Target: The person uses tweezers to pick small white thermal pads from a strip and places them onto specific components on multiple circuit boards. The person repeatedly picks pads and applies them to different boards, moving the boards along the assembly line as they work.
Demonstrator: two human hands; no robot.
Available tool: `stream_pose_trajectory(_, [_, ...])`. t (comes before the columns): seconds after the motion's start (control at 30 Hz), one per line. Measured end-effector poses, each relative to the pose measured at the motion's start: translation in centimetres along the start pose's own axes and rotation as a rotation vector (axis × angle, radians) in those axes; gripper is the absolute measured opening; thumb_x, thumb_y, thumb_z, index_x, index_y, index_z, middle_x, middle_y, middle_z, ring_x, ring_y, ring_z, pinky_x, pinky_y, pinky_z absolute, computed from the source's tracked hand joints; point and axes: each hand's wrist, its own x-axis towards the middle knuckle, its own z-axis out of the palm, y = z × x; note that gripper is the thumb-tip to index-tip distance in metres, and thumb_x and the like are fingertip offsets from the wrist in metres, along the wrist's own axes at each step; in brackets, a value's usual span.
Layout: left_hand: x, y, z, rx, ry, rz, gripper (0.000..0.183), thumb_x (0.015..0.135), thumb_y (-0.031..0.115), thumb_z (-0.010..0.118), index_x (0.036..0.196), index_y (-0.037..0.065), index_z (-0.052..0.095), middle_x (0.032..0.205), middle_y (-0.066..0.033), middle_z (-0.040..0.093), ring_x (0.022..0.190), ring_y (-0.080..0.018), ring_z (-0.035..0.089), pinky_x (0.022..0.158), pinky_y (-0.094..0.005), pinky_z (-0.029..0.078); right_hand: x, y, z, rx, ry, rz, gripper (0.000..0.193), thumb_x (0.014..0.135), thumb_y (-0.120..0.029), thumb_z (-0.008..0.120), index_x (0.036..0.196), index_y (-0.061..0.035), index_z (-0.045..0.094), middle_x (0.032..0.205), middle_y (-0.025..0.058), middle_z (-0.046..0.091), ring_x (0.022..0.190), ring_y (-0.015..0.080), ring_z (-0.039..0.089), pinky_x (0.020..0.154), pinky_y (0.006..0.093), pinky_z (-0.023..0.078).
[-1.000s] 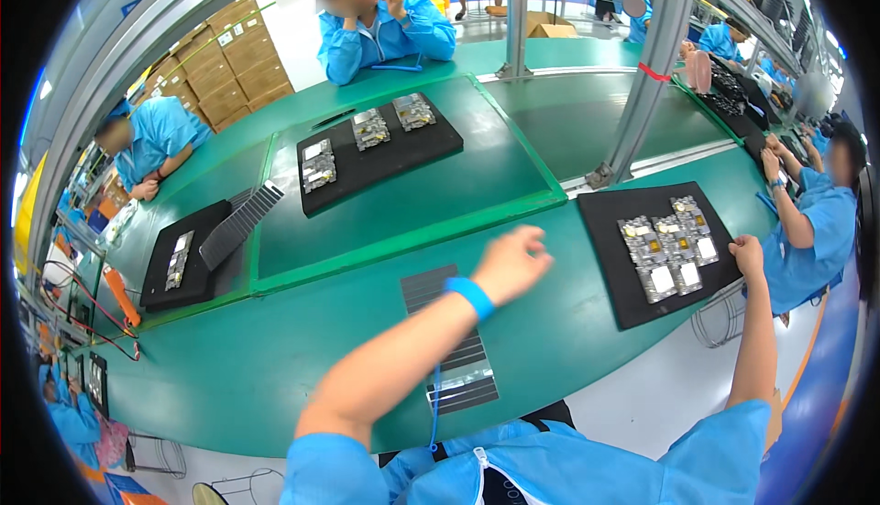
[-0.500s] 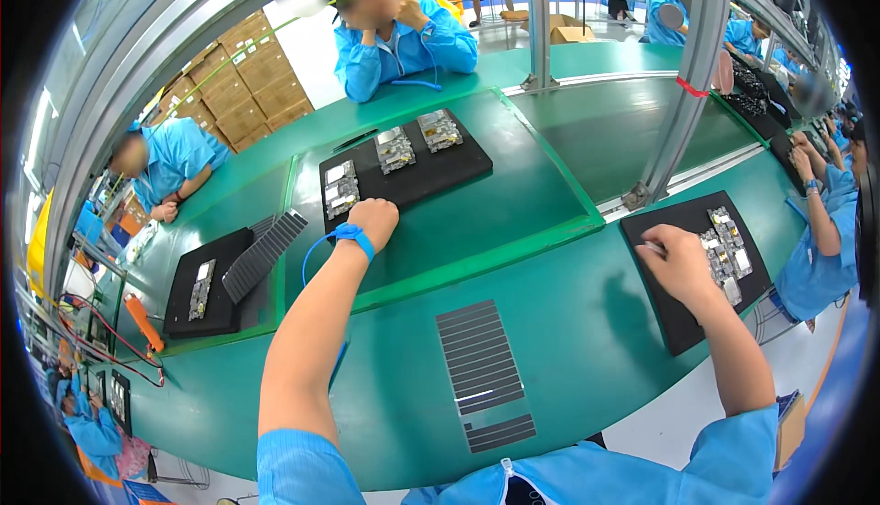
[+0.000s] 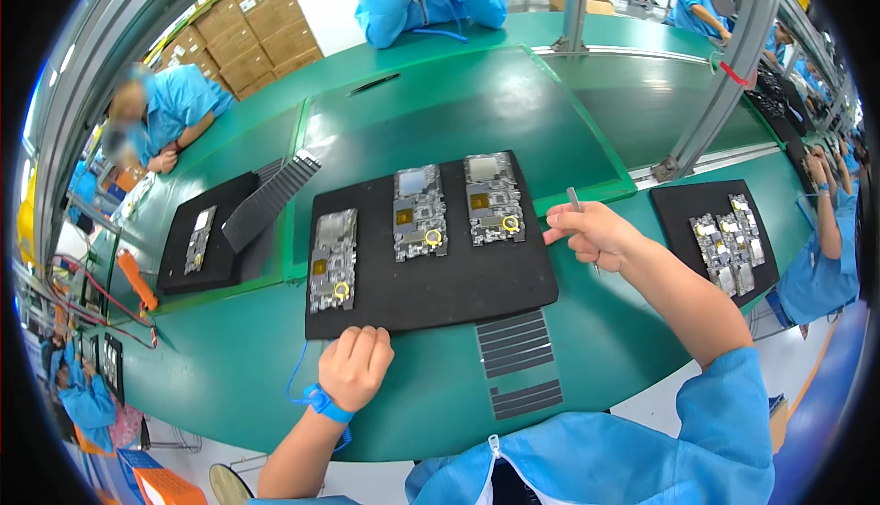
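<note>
A black foam pad (image 3: 431,299) lies in front of me with three circuit boards on it: a left board (image 3: 334,257), a middle board (image 3: 420,212) and a right board (image 3: 493,198). My left hand (image 3: 353,367), with a blue wrist strap, is closed at the pad's near left edge, its fingertips partly hidden. At the pad's right edge, my right hand (image 3: 596,235) grips a slim grey metal tool (image 3: 574,199), its fingers curled and one fingertip close to or touching the pad. Dark strips on a clear sheet (image 3: 518,349) lie partly under the pad's near edge.
Another black pad (image 3: 674,216) with several boards stands at right. On the left are a pad with one board (image 3: 199,239), a tilted strip sheet (image 3: 270,198) and an orange tool (image 3: 137,280). Black tweezers (image 3: 374,83) lie farther back. A metal post (image 3: 720,83) rises at right.
The foam pad with three boards has come toward me, along with my left hand at its edge. My right hand has left the right-hand pad and moved left to this pad's edge.
</note>
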Motion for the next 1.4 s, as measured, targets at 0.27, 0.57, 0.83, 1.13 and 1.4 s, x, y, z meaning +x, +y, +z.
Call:
stream_pose_trajectory(0.27, [-1.4, 0.8, -1.0, -1.207, -0.038, -1.366, 0.029, 0.09, 0.015, 0.057, 0.113, -0.002, 0.054, 0.085, -0.0105, 0.065, 0.066, -0.0214, 0.064, 0.061, -0.0289, 0.052, -2.5, 1.4, 6.0, 0.194, -0.175, 0.089, 0.018, 0.085, -0.007, 0.064, 0.092, -0.0117, 0.048, 0.068, -0.0037, 0.046, 0.04, 0.003, 0.031, 0.036, 0.021, 0.023])
stream_pose_trajectory(0.57, [-0.1, 1.8, -2.0, -2.101, 0.527, -1.387, 0.067, 0.085, -0.004, 0.051, 0.142, 0.019, 0.024, 0.134, -0.0114, 0.043, 0.118, -0.0294, 0.051, 0.094, -0.0464, 0.048, -9.4, 6.7, 10.2, 0.267, -0.272, -0.092, 0.032, 0.083, 0.0, 0.059, 0.111, -0.0073, 0.047, 0.09, 0.005, 0.057, 0.042, 0.0032, 0.034, 0.035, 0.0188, 0.026])
stream_pose_trajectory(0.83, [0.3, 0.1, -4.2, -2.095, 0.369, -1.143, 0.081, 0.07, -0.003, 0.054, 0.144, 0.009, 0.024, 0.136, -0.0162, 0.042, 0.12, -0.0331, 0.05, 0.097, -0.0443, 0.046, -8.7, 5.9, 6.1, 0.655, 0.081, -0.084, 0.049, 0.091, -0.045, 0.048, 0.112, -0.0018, 0.059, 0.087, 0.0037, 0.067, 0.035, 0.0042, 0.035, 0.032, 0.0194, 0.027])
stream_pose_trajectory(1.13, [8.6, 3.3, -1.5, -2.28, -0.267, -0.799, 0.076, 0.071, 0.007, 0.057, 0.142, 0.0, 0.03, 0.138, -0.0176, 0.044, 0.122, -0.0315, 0.048, 0.104, -0.0404, 0.038, -15.0, 7.8, 1.0, 0.648, -0.135, -0.271, 0.026, 0.09, -0.035, 0.06, 0.09, -0.0088, 0.061, 0.072, -0.0014, 0.061, 0.043, 0.0028, 0.048, 0.034, 0.0179, 0.035])
stream_pose_trajectory(1.4, [11.8, 4.7, 1.1, -2.547, -0.508, -0.691, 0.055, 0.096, 0.028, 0.042, 0.143, 0.003, 0.028, 0.127, -0.0193, 0.053, 0.096, -0.0284, 0.065, 0.074, -0.0347, 0.057, -23.4, 12.2, -5.6, 0.966, 0.335, -0.566, 0.032, 0.092, -0.029, 0.053, 0.103, 0.0004, 0.059, 0.066, 0.0034, 0.064, 0.032, 0.0016, 0.035, 0.031, 0.0166, 0.033])
